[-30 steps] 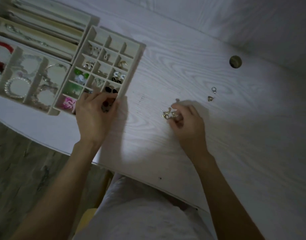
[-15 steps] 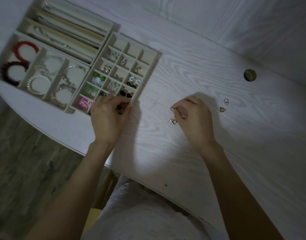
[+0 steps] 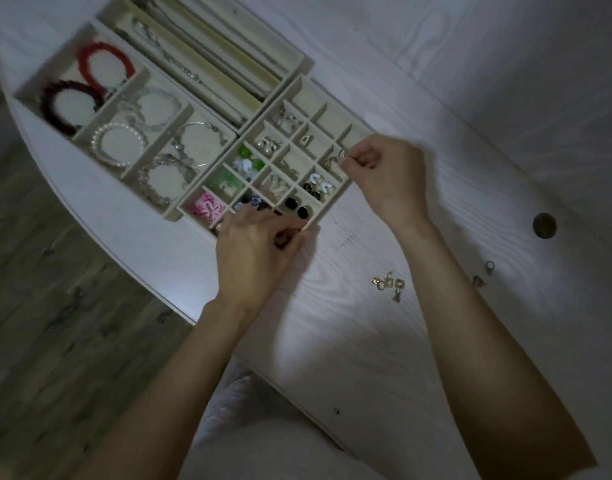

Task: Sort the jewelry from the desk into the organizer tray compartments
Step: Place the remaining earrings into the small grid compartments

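Observation:
A cream organizer tray (image 3: 332, 209) with many small compartments lies on the white desk, holding earrings and beads. My right hand (image 3: 384, 178) hovers over the tray's right column and pinches a small gold ring earring (image 3: 340, 155) above a compartment that holds other gold pieces. My left hand (image 3: 256, 251) rests at the tray's near corner, its fingers curled round a small dark item that I cannot make out. A cluster of gold earrings (image 3: 391, 284) lies on the desk to the right of my left hand. Two small silver pieces (image 3: 484, 273) lie farther right.
Left of the small tray sit a bracelet tray (image 3: 124, 133) with red, dark and pearl bracelets, and a long-slot necklace tray (image 3: 211, 53). A round cable hole (image 3: 544, 225) is in the desk at right. The desk's curved edge runs near my body; wooden floor shows lower left.
My right hand has lifted a gold earring off the desk and carried it left to the tray's right column. The left hand has stayed at the tray's corner. The camera moved closer.

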`<state>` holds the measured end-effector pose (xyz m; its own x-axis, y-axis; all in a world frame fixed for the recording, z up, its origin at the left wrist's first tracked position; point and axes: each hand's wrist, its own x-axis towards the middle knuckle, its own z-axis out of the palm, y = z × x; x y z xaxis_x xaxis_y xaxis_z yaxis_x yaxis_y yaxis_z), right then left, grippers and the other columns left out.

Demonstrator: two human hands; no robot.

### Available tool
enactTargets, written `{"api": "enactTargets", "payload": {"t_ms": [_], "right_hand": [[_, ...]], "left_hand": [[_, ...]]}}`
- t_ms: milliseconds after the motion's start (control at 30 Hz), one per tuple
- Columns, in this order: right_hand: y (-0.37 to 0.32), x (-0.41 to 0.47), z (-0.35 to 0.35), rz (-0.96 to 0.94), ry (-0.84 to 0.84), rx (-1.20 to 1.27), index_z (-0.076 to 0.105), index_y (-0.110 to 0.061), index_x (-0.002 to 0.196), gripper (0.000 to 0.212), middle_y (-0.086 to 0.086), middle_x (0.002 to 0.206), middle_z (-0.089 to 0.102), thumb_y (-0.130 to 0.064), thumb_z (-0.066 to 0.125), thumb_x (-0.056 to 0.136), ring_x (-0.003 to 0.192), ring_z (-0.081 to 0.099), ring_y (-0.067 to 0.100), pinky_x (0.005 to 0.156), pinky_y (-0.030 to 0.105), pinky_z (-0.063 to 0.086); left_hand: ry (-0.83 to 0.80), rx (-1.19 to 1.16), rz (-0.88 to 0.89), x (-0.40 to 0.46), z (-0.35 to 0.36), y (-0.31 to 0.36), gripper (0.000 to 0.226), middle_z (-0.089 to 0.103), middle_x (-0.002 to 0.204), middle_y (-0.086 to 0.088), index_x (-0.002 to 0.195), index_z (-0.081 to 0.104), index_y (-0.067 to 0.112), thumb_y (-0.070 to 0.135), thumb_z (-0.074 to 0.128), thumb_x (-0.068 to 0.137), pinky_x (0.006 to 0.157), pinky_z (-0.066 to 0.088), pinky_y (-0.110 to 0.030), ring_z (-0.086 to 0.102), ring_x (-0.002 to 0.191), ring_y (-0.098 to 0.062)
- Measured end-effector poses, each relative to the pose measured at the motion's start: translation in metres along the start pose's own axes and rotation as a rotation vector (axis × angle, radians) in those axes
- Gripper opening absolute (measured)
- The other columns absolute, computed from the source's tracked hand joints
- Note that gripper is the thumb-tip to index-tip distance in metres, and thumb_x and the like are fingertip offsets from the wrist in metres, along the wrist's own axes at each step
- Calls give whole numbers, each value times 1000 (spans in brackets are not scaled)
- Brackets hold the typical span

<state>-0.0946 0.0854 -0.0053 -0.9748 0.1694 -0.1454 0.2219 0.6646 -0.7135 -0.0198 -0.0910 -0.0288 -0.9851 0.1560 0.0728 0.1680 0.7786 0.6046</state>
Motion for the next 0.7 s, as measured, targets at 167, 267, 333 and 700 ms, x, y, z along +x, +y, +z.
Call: {"api": "enactTargets", "payload": {"t_ms": [167, 267, 333, 700], "right_hand": [[5, 0, 4, 8, -42, -93, 72, -16, 84, 9, -18, 59, 48, -24, 74, 79, 54, 46, -2, 55, 13, 34], [4, 0, -5, -25, -41, -145, 72, -20, 85, 6, -17, 66, 55, -25, 70, 83, 60, 50, -2, 57, 9, 34], [5, 0, -14, -62, -12, -225, 71, -21, 85, 9, -10, 72, 60, -27, 64, 87, 65, 51, 2, 59, 11, 34], [-11, 16, -5, -293, -208, -366, 73, -19, 95, 12, -10, 87, 56, -16, 68, 84, 75, 53, 4, 66, 20, 40]], "left_hand": [[-4, -3, -10, 0, 0, -1, 28, 71, 78, 3, 94, 76, 20, 39, 60, 82, 70, 47, -38, 58, 73, -21], [-10, -6, -7, 1, 0, -2, 31, 71, 80, 4, 96, 75, 21, 41, 56, 82, 71, 43, -34, 57, 76, -21], [-20, -2, -13, 1, 0, -2, 27, 71, 82, 3, 96, 75, 21, 38, 60, 81, 71, 42, -34, 57, 77, -21], [-9, -38, -1, 1, -1, -1, 32, 70, 81, 5, 95, 75, 21, 41, 54, 84, 69, 35, -28, 51, 73, -16]]}}
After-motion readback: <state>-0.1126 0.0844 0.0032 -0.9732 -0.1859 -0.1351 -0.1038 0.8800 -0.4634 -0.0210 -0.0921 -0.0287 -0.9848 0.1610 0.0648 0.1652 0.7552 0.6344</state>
